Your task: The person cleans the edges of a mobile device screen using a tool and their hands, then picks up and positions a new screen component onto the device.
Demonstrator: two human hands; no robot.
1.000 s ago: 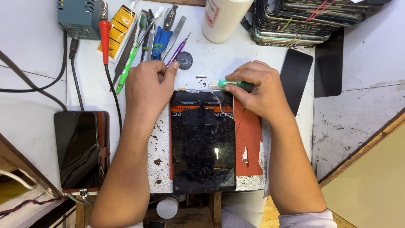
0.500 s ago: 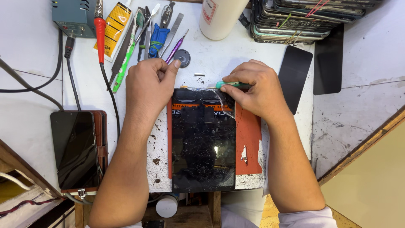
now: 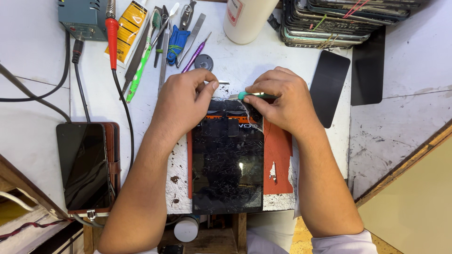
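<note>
Right hand grips a green-handled pry tool at the top edge of the cracked black phone screen; left hand pinches that edge.

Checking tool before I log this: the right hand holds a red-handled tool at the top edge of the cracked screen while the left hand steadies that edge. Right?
Not quite. In the head view the tool in the right hand has a green handle, not red. The rest holds: it is at the top edge of the cracked screen, and the left hand steadies that edge.

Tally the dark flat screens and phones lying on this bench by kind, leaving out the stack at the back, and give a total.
Cracked screen under the hands: 1
Phone in brown case: 1
Loose black glass panels: 2
Total: 4
</note>
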